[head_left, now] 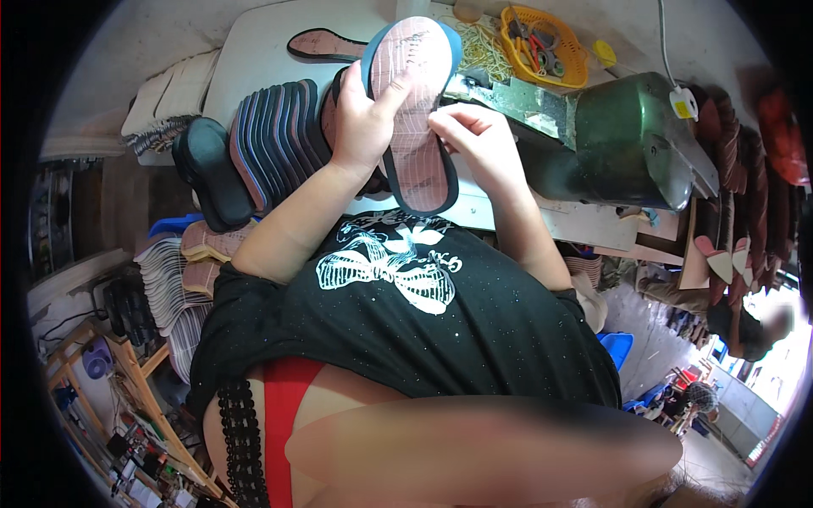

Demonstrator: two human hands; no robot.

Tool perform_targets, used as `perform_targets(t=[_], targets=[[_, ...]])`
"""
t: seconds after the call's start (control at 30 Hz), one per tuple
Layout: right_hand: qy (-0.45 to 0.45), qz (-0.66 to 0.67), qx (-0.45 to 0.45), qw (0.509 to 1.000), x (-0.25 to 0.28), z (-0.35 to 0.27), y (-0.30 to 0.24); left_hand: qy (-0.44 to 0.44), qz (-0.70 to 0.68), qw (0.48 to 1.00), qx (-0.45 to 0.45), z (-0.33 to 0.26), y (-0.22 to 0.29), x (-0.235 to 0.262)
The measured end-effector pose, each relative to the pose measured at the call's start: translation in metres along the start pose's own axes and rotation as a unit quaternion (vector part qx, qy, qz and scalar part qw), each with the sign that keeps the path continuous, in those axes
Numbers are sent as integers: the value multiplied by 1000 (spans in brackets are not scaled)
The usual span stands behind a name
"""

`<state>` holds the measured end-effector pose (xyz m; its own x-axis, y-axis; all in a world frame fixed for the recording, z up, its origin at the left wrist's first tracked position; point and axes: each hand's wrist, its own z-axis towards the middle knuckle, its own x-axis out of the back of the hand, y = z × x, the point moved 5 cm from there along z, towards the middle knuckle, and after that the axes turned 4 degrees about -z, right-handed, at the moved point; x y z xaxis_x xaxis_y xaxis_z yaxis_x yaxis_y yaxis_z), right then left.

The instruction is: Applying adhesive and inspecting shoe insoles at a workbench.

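A shoe sole (419, 161) with a pinkish-brown lined top and a dark rim is held up over the bench, its wide end pointing away from me. Blue material shows around that wide end. My left hand (364, 123) is closed around the sole's left edge, thumb lying on its top face. At the opposite edge, my right hand (478, 140) is closed in a pinch, fingertips touching the rim; any small thing between them is hidden. Left of my left hand stands a row of dark-edged soles (275, 140). Another sole (326, 44) lies flat behind.
A green machine housing (631, 140) stands to the right, with a cable and white switch (683, 103) hanging beside it. Behind are a yellow basket (542, 51) of tools and pale strips (478, 51). Stacked pale pieces (174, 93) lie left. Other people are far right.
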<state>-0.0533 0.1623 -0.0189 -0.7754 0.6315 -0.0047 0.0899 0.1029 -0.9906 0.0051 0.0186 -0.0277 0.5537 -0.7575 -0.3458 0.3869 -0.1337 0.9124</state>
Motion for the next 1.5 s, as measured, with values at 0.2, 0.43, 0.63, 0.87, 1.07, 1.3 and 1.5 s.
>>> perform_targets(t=[0.2,0.43,0.63,0.87,1.07,1.3,1.5], targets=[[-80,38,-92,992,1,-23,33,62,-124,984,116,24,-27,20],[22,124,-112,986,13,-25,46,-15,120,989,87,56,-91,27],[60,167,-125,976,22,-30,52,-23,176,983,43,63,-95,9],[66,234,-121,962,15,-34,55,28,254,967,12,66,-94,0],[105,234,-89,962,6,-25,52,42,262,964,16,81,-99,4],[157,286,-67,943,3,-6,54,-48,392,913,98,99,-87,18],[155,258,-64,952,0,10,51,-381,502,742,-228,116,-26,-32]])
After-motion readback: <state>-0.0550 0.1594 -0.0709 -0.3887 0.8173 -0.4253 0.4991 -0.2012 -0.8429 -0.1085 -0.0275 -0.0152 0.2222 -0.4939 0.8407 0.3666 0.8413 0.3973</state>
